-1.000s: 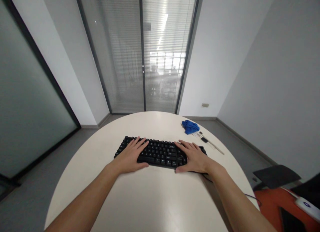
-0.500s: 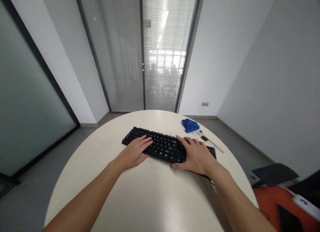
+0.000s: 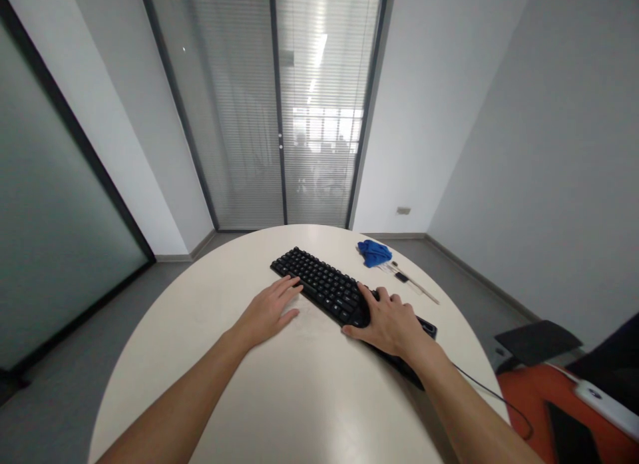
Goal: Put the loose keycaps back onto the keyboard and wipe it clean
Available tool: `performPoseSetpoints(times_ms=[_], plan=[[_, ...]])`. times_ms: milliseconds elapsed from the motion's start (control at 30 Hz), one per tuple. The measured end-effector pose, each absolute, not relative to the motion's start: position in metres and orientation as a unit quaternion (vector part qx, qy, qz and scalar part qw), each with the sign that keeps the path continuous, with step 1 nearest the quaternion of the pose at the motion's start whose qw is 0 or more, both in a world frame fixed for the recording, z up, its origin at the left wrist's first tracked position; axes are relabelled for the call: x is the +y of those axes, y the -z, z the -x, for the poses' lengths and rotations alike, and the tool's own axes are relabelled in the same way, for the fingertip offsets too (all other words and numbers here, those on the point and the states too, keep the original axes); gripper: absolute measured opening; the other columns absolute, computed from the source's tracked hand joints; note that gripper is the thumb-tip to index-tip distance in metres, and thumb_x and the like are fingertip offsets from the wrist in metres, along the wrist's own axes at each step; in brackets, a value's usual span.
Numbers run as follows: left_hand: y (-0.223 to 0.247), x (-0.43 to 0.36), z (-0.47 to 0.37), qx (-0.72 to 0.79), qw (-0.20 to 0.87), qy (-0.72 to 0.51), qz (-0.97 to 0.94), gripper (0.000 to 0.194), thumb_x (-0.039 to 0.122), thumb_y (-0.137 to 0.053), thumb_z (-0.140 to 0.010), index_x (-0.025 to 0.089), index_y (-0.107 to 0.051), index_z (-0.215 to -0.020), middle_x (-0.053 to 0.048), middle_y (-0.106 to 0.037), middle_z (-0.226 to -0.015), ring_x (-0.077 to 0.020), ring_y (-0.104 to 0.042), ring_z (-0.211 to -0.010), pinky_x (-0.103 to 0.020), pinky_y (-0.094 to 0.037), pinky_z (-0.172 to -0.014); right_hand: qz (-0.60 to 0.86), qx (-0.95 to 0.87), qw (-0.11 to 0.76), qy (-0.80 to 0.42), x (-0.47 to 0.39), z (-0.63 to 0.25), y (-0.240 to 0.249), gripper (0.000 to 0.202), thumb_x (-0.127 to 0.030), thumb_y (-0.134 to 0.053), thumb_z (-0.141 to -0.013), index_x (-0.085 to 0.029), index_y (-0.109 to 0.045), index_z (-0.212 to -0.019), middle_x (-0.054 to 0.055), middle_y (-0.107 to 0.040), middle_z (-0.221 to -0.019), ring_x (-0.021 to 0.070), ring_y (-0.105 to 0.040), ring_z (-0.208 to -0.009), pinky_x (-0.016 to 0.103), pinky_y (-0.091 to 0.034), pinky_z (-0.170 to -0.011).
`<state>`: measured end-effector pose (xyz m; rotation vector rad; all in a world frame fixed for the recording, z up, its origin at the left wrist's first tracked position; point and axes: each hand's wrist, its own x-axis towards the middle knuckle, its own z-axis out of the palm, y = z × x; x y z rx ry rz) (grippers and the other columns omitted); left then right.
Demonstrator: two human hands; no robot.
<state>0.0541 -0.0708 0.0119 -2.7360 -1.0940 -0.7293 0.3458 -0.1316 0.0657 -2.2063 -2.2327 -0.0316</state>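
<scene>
A black keyboard (image 3: pixel 327 284) lies slantwise on the round cream table (image 3: pixel 200 304), its far end at the upper left and its near end under my right forearm. My right hand (image 3: pixel 389 321) spans the keyboard's right part, thumb at the near edge and fingers over the top, gripping it across its width. The palm hides some keys. My left hand (image 3: pixel 269 311) lies with fingers spread, its fingertips by the keyboard's near edge on the left, holding nothing. A black cable (image 3: pixel 479 384) runs from beneath my right forearm over the table's right edge.
A crumpled blue cloth (image 3: pixel 374 252) lies at the table's back right. Beside it are a small black brush (image 3: pixel 401 277) and a thin wooden stick (image 3: pixel 424 291). An orange chair (image 3: pixel 529 391) stands at the right, bearing a white power strip (image 3: pixel 606 407) and a dark flat object.
The keyboard has turned clockwise, its left end farther back and its right end nearer me. My left fingers have come off the keys to its near edge. More cable shows.
</scene>
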Motion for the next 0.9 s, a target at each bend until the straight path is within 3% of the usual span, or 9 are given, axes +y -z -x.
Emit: performPoseSetpoints(times_ms=[300, 667, 900], plan=[[-0.010, -0.074, -0.057, -0.380, 0.027, 0.218, 0.899, 0.050, 0.033, -0.052, -0.099, 0.020, -0.045, -0.147, -0.009, -0.047, -0.154, -0.0265, -0.041, -0.143, -0.047, -0.039, -0.118, 0.799, -0.600, 0.019, 0.022, -0.103, -0.349, -0.055, 0.104, -0.081, -0.051, -0.077, -0.021, -0.027, -0.158, 0.023, -0.050, -0.136, 0.0461, -0.052, -0.118, 0.057, -0.040, -0.091], [-0.007, -0.074, -0.056, -0.399, -0.008, 0.181, 0.899, 0.048, 0.038, -0.047, -0.101, 0.022, -0.048, -0.146, -0.008, -0.052, -0.151, -0.0248, -0.045, -0.141, -0.045, -0.038, -0.118, 0.840, -0.542, 0.037, -0.002, -0.054, -0.354, -0.053, 0.108, -0.085, -0.048, -0.076, -0.015, -0.030, -0.156, 0.033, -0.039, -0.146, 0.0534, -0.045, -0.127, 0.066, -0.035, -0.091], [-0.005, -0.075, -0.057, -0.463, -0.010, 0.135, 0.876, 0.056, 0.047, -0.044, -0.101, 0.017, -0.046, -0.148, -0.012, -0.041, -0.158, -0.0313, -0.034, -0.148, -0.052, -0.028, -0.121, 0.850, -0.524, 0.051, -0.019, -0.035, -0.350, -0.045, 0.113, -0.088, -0.046, -0.073, -0.013, -0.028, -0.156, 0.035, -0.041, -0.143, 0.0535, -0.045, -0.125, 0.073, -0.029, -0.091]])
